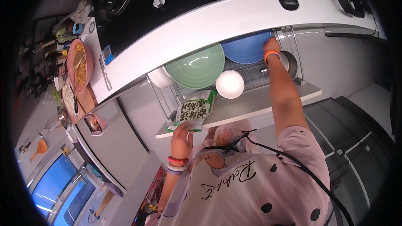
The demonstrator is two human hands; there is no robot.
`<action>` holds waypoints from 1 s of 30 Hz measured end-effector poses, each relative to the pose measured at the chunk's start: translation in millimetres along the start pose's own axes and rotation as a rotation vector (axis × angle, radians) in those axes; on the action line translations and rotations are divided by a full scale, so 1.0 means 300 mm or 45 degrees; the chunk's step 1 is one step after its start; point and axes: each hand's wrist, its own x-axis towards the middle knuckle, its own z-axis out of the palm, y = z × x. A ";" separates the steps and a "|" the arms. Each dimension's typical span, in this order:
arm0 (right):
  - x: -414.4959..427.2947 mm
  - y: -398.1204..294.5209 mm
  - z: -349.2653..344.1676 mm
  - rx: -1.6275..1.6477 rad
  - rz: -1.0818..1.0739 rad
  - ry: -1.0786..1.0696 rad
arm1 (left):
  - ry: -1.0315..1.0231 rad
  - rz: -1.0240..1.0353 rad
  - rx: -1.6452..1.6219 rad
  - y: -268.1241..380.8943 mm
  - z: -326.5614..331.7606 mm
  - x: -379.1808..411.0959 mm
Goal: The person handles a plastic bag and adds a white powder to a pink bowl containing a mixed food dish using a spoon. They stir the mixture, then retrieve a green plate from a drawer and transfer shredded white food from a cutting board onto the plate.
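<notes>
My left hand (181,141), with red beads and bangles at the wrist, has its fingers on the lower edge of a white and green plastic food packet (195,110). The packet bears writing and lies across the front of a pull-out drawer (251,113). My right hand (272,45), with an orange band, reaches into the drawer's right part at the rim of a blue bowl (245,47); its fingertips are hidden. Left of the blue bowl stands a large green bowl (196,66). A small white bowl (230,84) sits in front, and another white bowl (161,77) is at the left.
A pan (292,64) is beside my right forearm. Above the drawer is a white counter with a black gas hob (141,12). At left are a pink bowl of food (88,66), a knife (75,105) on a wooden board (89,95) and a sink (72,194). A black cable (301,163) crosses my shirt.
</notes>
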 end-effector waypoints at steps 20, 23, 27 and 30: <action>0.186 0.190 0.074 0.292 -0.302 0.095 | 0.053 -0.629 -0.429 -0.271 0.280 0.433; 0.058 0.001 -0.069 0.364 -0.101 -0.241 | -0.189 -1.235 -0.607 -0.330 0.340 0.556; -0.017 0.047 -0.119 0.261 -0.311 0.153 | -0.162 -1.387 -0.825 -0.238 0.305 0.639; -0.134 0.058 -0.171 0.450 -0.401 0.144 | -0.224 -1.382 -1.131 -0.285 0.340 0.623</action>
